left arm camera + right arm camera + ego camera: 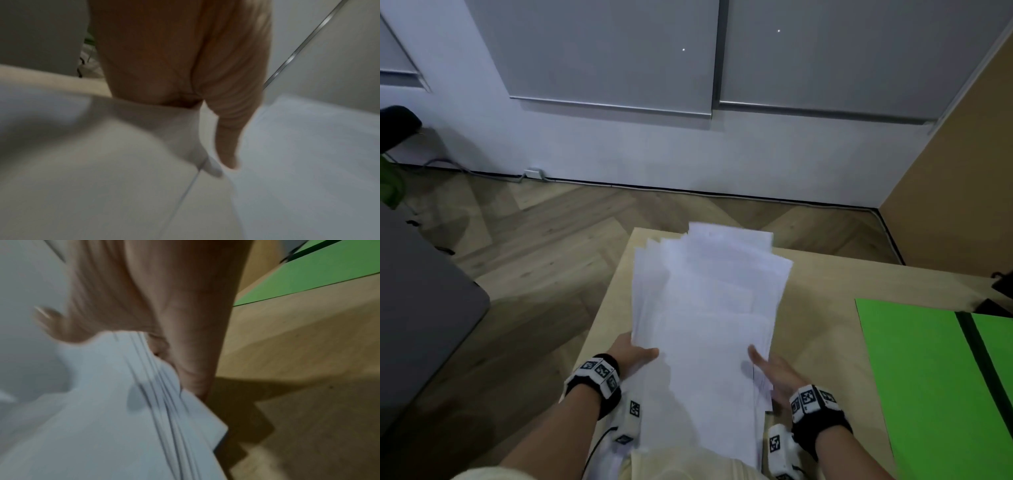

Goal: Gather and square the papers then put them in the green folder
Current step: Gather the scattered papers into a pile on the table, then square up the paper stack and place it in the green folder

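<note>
A loose, fanned stack of white papers is lifted over the wooden table, its edges uneven at the far end. My left hand grips the stack's near left edge, thumb on top. In the left wrist view the left hand's thumb lies along the papers. My right hand holds the near right edge; the right wrist view shows the right hand's thumb over the papers and fingers beneath. The green folder lies open and flat to the right, also showing as a green folder strip.
A dark spine strip runs down the folder. A black object sits at the table's far right edge. A grey sofa stands left of the table, and a brown panel rises at the right. Wood floor lies beyond.
</note>
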A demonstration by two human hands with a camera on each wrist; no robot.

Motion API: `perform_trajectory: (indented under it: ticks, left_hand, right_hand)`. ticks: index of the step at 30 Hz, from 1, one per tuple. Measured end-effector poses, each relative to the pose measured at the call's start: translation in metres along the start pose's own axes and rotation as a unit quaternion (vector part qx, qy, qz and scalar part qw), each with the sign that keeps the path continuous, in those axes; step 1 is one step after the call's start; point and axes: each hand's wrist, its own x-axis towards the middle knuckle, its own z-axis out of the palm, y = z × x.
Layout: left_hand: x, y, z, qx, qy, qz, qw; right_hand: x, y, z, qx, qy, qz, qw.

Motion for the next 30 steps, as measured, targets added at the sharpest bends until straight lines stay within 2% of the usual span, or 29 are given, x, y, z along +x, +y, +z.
perform_trajectory:
  ticks: [2,4,7,11,14,17,19,21,24,25,27,30]
  left_hand:
    - [-0.001,0.003,0.011,0.003,0.021,-0.011,1.000]
    - [-0.002,0.011,0.015,0.007,0.015,-0.006,1.000]
    - [0.001,0.025,0.008,-0.008,-0.009,0.029,0.999]
    - [-0.013,0.056,-0.013,-0.071,-0.080,0.095,0.990]
    - [-0.027,0.081,-0.020,-0.111,-0.122,0.117,0.979]
    - [-0.047,0.107,-0.008,-0.057,-0.127,0.167,0.976]
    - [-0.061,0.127,0.000,-0.056,-0.072,0.223,0.971]
    - [-0.072,0.148,0.002,-0.089,-0.010,0.273,0.958]
    - [-0.092,0.178,-0.002,-0.087,0.016,0.330,0.940]
    - [-0.099,0.184,-0.004,-0.066,0.019,0.331,0.941]
    - [-0.103,0.184,-0.006,-0.035,0.013,0.321,0.946]
    - [-0.097,0.167,-0.007,0.001,-0.010,0.286,0.958]
  right_hand:
    - [-0.003,-0.001,0.009,-0.034,-0.007,-0.008,0.999]
    - [-0.003,-0.001,0.009,-0.054,0.021,-0.015,0.998]
    - [-0.009,-0.006,-0.006,0.021,0.035,-0.055,0.998]
    - [-0.023,-0.023,-0.035,0.171,-0.073,-0.121,0.975]
    - [-0.028,-0.039,-0.043,0.209,-0.096,-0.124,0.965]
    - [-0.047,-0.069,-0.036,0.180,-0.061,-0.165,0.968]
    - [-0.065,-0.096,-0.033,0.149,0.003,-0.228,0.962]
    - [-0.088,-0.128,-0.034,0.107,0.077,-0.298,0.945]
    - [-0.121,-0.163,-0.039,0.094,0.141,-0.378,0.910]
    - [-0.129,-0.167,-0.040,0.097,0.152,-0.391,0.902]
    - [-0.141,-0.167,-0.041,0.103,0.132,-0.401,0.901]
    - [-0.143,-0.151,-0.036,0.097,0.093,-0.351,0.927]
